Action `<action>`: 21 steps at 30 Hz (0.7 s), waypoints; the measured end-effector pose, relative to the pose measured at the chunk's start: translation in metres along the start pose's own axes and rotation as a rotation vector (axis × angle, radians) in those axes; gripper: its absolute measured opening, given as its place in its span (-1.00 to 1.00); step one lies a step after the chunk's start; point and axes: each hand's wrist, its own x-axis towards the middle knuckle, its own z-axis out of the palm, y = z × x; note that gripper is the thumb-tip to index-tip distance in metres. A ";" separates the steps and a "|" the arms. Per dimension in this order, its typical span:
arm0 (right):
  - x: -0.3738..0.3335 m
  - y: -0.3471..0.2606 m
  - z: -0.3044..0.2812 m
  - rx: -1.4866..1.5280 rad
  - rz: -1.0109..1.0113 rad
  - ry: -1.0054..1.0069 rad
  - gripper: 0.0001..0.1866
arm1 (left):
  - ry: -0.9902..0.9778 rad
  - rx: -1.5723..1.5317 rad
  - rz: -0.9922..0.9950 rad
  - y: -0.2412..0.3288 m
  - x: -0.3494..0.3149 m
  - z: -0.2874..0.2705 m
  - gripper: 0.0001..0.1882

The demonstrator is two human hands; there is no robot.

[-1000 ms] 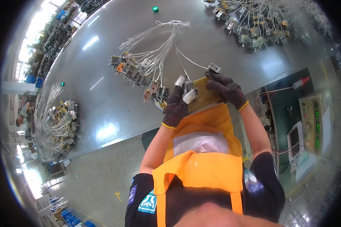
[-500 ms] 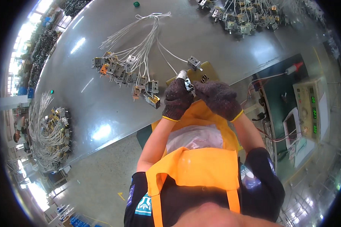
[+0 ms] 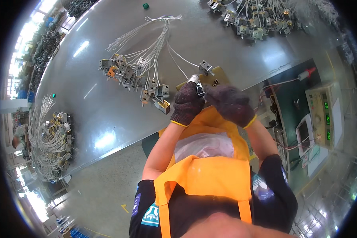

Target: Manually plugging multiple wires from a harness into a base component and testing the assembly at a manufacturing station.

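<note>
My left hand (image 3: 187, 102), in a dark knitted glove with a white-wrapped fingertip, is closed on a small silvery metal switch-like part (image 3: 200, 89) at the table's near edge. A white wire runs to it. My right hand (image 3: 231, 104), gloved too, is curled against the part's right side; motion blurs it, and its fingertips are hidden. Just behind both hands lies a brownish-yellow block (image 3: 223, 76) with a small dark fitting (image 3: 215, 83) on it. Another wired metal part (image 3: 205, 68) sits at the block's far edge.
Left of my hands, several similar parts (image 3: 127, 75) lie with wires bundled (image 3: 162, 29). More wired heaps are at far left (image 3: 53, 146) and back right (image 3: 258, 22). A power supply (image 3: 320, 115) with green digits and a red-tipped probe (image 3: 306, 73) are at right.
My right hand has shifted slightly and become blurred beside the part. My left hand keeps its hold. The whole view has shifted a little.
</note>
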 end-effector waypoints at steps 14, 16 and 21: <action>0.008 -0.022 0.020 -0.268 0.188 -0.072 -0.86 | -0.064 0.062 -0.046 0.001 0.007 0.005 -0.59; 0.008 -0.024 0.022 -0.260 0.171 -0.021 -0.86 | -0.065 0.065 -0.049 -0.002 0.006 0.008 -0.60; 0.011 -0.021 0.017 -0.223 0.219 -0.074 -0.84 | -0.020 0.104 0.035 0.008 0.010 0.005 -0.61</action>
